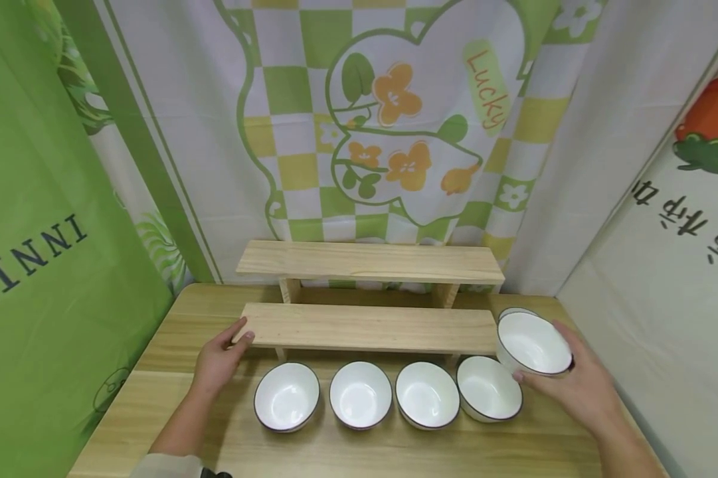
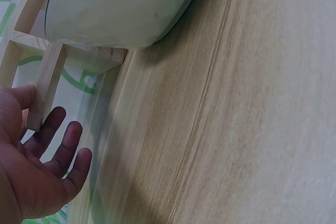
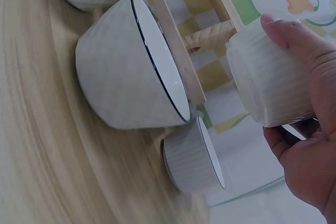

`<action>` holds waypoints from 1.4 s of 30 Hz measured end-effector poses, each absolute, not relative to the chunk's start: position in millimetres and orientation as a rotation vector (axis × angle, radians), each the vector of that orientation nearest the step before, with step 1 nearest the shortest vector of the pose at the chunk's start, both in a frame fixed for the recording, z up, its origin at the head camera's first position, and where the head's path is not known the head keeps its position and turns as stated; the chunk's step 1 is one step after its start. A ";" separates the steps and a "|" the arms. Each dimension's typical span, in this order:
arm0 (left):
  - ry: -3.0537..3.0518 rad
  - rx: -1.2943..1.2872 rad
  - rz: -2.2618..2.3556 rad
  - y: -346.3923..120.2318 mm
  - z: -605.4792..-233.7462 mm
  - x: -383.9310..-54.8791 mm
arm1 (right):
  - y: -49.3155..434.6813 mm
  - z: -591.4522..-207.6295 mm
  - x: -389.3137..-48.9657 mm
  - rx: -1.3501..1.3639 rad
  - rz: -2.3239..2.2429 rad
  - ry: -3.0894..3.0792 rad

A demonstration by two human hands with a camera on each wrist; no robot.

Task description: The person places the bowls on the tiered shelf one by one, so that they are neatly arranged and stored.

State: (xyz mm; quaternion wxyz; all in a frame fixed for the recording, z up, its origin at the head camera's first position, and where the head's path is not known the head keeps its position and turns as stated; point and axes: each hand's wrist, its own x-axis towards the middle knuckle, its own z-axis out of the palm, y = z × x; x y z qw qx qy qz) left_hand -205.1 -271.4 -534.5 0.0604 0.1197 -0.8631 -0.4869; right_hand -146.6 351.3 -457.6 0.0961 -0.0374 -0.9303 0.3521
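Note:
My right hand [image 1: 587,383] grips a white bowl [image 1: 535,343] with a dark rim, raised off the table at the right end of the shelf. In the right wrist view, the thumb lies along the outer wall of that bowl [image 3: 273,77]. My left hand [image 1: 217,362] pinches the left end of the lower board of a two-step wooden shelf [image 1: 364,326]. The left wrist view shows the board end [image 2: 39,114] between thumb and index finger, with the other fingers spread. Several matching bowls [image 1: 360,395] stand upright in a row before the shelf.
Another white bowl [image 3: 191,156] stands on the table behind the held one, mostly hidden in the head view. The upper board [image 1: 370,261] sits further back. Patterned curtains [image 1: 311,133] hang around the wooden table [image 1: 173,372] at the back and sides.

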 end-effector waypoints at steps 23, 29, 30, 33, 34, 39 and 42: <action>-2.601 0.367 -1.507 -273.4 -536.9 -200.2 | 311.3 -434.7 -171.6 0.043 1.262 -2.721; -2.583 0.374 -1.519 -272.7 -537.3 -202.9 | 300.6 -426.8 -178.5 0.060 1.279 -2.723; -2.582 0.372 -1.521 -272.8 -537.5 -203.5 | 299.1 -426.1 -179.9 0.063 1.280 -2.719; -2.577 0.369 -1.522 -272.5 -537.8 -205.0 | 295.1 -424.6 -183.5 0.083 1.285 -2.712; -2.577 0.363 -1.523 -272.5 -537.8 -205.3 | 293.6 -424.1 -184.7 0.089 1.283 -2.708; -2.574 0.351 -1.530 -272.3 -536.4 -205.1 | 286.3 -419.9 -189.5 0.099 1.245 -2.722; -2.555 0.358 -1.560 -271.6 -536.0 -205.4 | 281.5 -418.1 -192.2 0.109 1.240 -2.715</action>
